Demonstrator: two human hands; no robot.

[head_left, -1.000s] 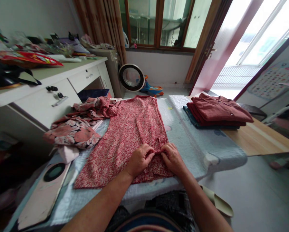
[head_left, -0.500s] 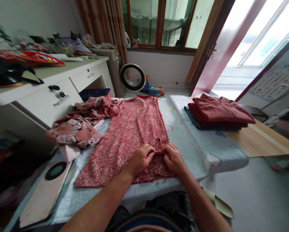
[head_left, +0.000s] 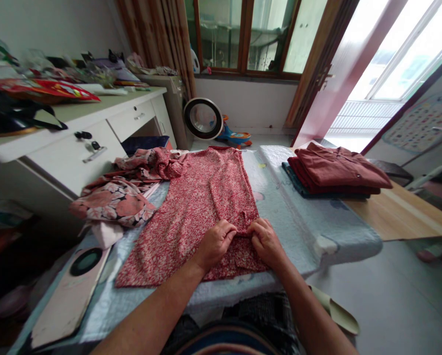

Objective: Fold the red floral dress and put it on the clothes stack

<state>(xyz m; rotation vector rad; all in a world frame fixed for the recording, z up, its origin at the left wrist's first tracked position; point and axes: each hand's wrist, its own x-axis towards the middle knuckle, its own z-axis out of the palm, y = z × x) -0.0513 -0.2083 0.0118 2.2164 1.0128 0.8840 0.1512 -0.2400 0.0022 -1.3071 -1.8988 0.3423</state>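
Note:
A red garment (head_left: 198, 197) with a small pale floral print lies spread over the light blue cloth (head_left: 287, 231) on the table. My left hand (head_left: 218, 242) pinches its fabric near the lower right part. Just beside it, my right hand (head_left: 265, 241) grips the same garment close to its right edge. A small fold of fabric is raised between the two hands. The fingertips are partly hidden in the cloth, and the garment's exact kind is not plain to see.
Crumpled floral clothes (head_left: 120, 197) lie at the left, above a pale flat panel with a dark round spot (head_left: 63, 296). A stack of folded clothes (head_left: 339, 170) sits at the right. A white desk (head_left: 95, 133) with drawers borders the left side.
Both hands keep their hold on the red garment at the same spot. The view has shifted very slightly; otherwise nothing visibly differs.

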